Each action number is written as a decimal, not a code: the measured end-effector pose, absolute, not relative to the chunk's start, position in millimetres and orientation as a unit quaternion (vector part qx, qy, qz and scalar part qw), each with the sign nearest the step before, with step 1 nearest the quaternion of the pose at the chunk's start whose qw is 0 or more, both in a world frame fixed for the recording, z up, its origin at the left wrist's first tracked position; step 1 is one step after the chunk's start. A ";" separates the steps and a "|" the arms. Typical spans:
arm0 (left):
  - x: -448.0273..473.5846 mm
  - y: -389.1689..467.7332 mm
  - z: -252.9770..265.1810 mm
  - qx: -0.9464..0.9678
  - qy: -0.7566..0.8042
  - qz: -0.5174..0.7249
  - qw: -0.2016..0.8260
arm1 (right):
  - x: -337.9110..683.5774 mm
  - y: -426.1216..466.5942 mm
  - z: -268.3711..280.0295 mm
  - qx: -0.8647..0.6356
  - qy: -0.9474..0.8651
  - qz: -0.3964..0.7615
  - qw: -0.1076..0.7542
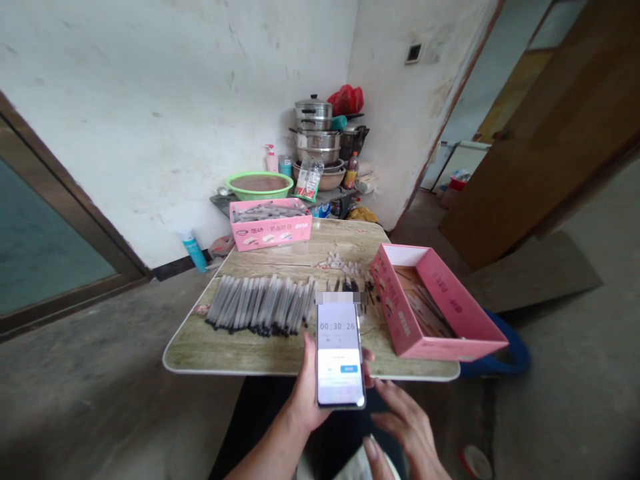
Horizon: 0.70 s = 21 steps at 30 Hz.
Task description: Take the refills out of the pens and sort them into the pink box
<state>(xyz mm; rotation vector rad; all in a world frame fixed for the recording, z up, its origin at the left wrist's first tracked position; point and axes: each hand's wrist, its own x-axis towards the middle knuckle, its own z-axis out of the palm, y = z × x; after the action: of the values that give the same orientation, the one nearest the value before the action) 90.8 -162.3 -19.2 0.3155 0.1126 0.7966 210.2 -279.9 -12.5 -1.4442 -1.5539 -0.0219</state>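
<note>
A phone [340, 383], its timer reading 00:30:26, is gripped in the left hand [305, 387], its left edge braced by the thumb and its right edge wrapped by fingertips. The phone's long axis is pointed away from the wearer. The right hand [407, 420] is held near the phone's lower right, fingers loosely spread and nothing seen in its grasp; from there, the phone lies to the left and slightly ahead. The left hand is the nearer, being in contact.

Beyond the phone and to its left, translucent pen barrels [260, 303] with dark ends are lined up on a wood-patterned table [225, 360]; small black pieces [350, 285] are set just behind it. Two pink boxes are placed about it, one [395, 320] to its right, another [270, 233] beyond its left. Far behind the phone, a green basin [260, 195] and stacked steel pots [315, 140] are crowded against a scuffed wall [175, 100].
</note>
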 end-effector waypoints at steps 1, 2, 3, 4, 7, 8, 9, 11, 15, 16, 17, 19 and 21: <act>91.0 -162.7 -20.0 0.150 0.054 0.383 0.910 | 207.8 -279.3 -12.8 -0.590 -0.645 -0.011 0.486; 91.2 -163.2 -21.0 0.147 0.053 0.381 0.911 | 205.6 -278.6 -13.3 -0.587 -0.649 -0.014 0.485; 91.3 -163.6 -22.1 0.144 0.054 0.379 0.912 | 203.7 -278.0 -14.0 -0.584 -0.651 -0.018 0.484; 91.4 -163.9 -23.2 0.142 0.055 0.378 0.913 | 202.2 -277.4 -14.7 -0.582 -0.653 -0.022 0.485; 91.6 -164.8 -26.8 0.136 0.061 0.373 0.916 | 199.0 -275.7 -15.9 -0.579 -0.654 -0.025 0.486; 91.8 -165.0 -27.8 0.135 0.061 0.370 0.917 | 198.0 -275.2 -16.1 -0.578 -0.655 -0.023 0.485; 92.1 -165.2 -28.5 0.133 0.061 0.367 0.918 | 197.1 -274.8 -16.2 -0.578 -0.657 -0.019 0.483; 92.9 -165.7 -29.3 0.131 0.055 0.362 0.921 | 195.3 -274.1 -16.2 -0.577 -0.662 -0.010 0.479; 94.2 -166.4 -29.4 0.127 0.044 0.360 0.923 | 193.5 -273.6 -15.7 -0.577 -0.664 -0.006 0.476; 94.3 -166.5 -29.5 0.126 0.045 0.359 0.924 | 193.4 -273.6 -15.4 -0.578 -0.663 -0.008 0.476; 94.4 -166.6 -29.8 0.125 0.046 0.358 0.924 | 193.5 -273.6 -14.9 -0.581 -0.661 -0.012 0.475; 94.3 -166.7 -30.4 0.122 0.050 0.357 0.925 | 193.9 -273.6 -14.0 -0.583 -0.659 -0.021 0.474; 94.2 -166.8 -30.8 0.120 0.052 0.355 0.926 | 194.6 -273.4 -13.2 -0.578 -0.659 -0.035 0.480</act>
<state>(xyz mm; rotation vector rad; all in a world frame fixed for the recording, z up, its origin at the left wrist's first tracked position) 94.2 -166.8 -30.8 0.2453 0.1057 0.7281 194.6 -273.4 -13.2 -1.4107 -1.6084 -0.0843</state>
